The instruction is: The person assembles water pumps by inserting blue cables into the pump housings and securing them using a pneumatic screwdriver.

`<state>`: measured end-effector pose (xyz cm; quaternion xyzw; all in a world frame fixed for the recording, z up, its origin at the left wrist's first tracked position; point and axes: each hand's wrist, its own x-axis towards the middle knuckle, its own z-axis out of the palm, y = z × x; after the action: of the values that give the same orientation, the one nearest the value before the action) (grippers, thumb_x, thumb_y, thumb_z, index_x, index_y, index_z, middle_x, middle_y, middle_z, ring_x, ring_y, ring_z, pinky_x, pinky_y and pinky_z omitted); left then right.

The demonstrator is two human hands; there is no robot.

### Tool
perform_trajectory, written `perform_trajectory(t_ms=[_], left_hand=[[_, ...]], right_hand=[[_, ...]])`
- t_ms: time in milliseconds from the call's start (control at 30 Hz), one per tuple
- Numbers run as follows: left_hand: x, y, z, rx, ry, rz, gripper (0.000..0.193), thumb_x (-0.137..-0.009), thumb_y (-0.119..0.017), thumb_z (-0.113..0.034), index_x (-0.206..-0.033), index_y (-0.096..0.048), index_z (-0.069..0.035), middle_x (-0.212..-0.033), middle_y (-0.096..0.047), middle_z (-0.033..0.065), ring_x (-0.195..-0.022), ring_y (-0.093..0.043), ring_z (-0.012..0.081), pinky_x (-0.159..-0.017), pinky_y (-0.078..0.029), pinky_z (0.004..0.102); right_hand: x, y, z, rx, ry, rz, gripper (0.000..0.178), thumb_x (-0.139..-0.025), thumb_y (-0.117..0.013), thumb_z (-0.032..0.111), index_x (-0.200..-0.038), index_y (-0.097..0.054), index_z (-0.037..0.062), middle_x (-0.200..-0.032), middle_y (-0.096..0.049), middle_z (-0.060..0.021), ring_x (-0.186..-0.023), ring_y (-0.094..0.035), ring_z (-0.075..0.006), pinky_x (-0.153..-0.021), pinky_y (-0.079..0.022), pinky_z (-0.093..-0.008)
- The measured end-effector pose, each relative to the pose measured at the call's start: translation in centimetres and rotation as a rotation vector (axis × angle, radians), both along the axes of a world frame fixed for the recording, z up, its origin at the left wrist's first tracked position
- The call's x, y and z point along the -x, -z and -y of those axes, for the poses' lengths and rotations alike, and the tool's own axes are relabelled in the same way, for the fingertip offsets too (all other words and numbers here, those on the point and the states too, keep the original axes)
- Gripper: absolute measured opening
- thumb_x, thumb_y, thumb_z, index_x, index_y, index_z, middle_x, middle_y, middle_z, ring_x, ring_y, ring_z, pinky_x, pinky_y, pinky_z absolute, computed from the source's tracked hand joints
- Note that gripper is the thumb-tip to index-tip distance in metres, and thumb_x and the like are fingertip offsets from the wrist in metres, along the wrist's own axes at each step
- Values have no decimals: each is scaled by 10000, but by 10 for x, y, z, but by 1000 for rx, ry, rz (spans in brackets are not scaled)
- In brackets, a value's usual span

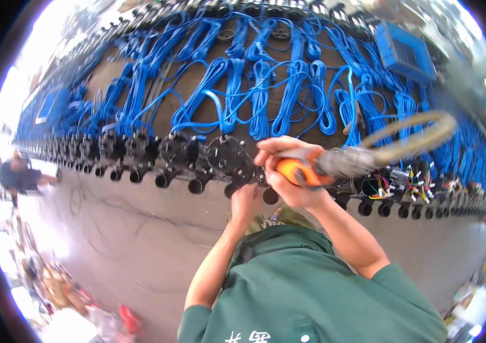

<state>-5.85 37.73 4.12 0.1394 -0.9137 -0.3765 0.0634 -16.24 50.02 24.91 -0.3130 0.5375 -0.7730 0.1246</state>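
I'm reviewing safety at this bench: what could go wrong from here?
The yellowish looped hose behind the orange, rounded handheld tool might snag the bright blue bundled cables.

If the tool slips, it could hurt the left hand, which is close to the right hand gripping it, or scuff the black round housing nearby.

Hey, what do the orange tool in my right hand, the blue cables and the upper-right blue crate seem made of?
Orange tool: probably hard plastic, smooth and bright; blur leaves its details unclear. Blue cables: likely plastic-jacketed, slightly glossy, bent in smooth loops. Blue crate: probably moulded plastic, evenly coloured, with a squared rim.
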Motion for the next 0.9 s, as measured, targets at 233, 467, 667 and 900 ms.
perform_trajectory(t_ms=[233, 467, 667, 900], left_hand=[[139, -274, 53, -82, 277, -333, 57, -848, -638, 45, -888, -678, 42, -758, -638, 73, -653, -596, 119, -625, -475, 245], [318, -84, 27, 335, 1732, 248, 251, -841, -667, -83, -1085, -690, -29, -989, -698, 140, -935, -655, 318, -830, -530, 424], [309, 14, -1, -66, 2095, 129, 353, -756, -609, 1, -1100, -686, 0, -993, -700, 176, -939, -661, 335, -794, -545, 422], [306, 37, 8, -265, 2064, -31, 233, -718, -634, -48, -944, -680, -18, -841, -671, 123, -847, -637, 304, -768, -529, 401]], right_hand=[[32, -35, -77, 366, 473, -68, 354, -782, -559, -42, -1132, -522, -9, -915, -568, -149, -613, -562, -132, -554, -504, -258], [41, -34, -59, 194, 932, 40, 283, -865, -607, 43, -1119, -482, 59, -922, -513, -115, -647, -564, -177, -655, -508, -359], [44, -20, -30, -35, 1109, 157, 319, -828, -637, 3, -1117, -511, 52, -921, -550, -125, -646, -586, -182, -660, -528, -358], [61, 6, 4, -185, 1081, 234, 304, -811, -620, -38, -1104, -547, 0, -893, -585, -149, -712, -623, -192, -661, -570, -341]])
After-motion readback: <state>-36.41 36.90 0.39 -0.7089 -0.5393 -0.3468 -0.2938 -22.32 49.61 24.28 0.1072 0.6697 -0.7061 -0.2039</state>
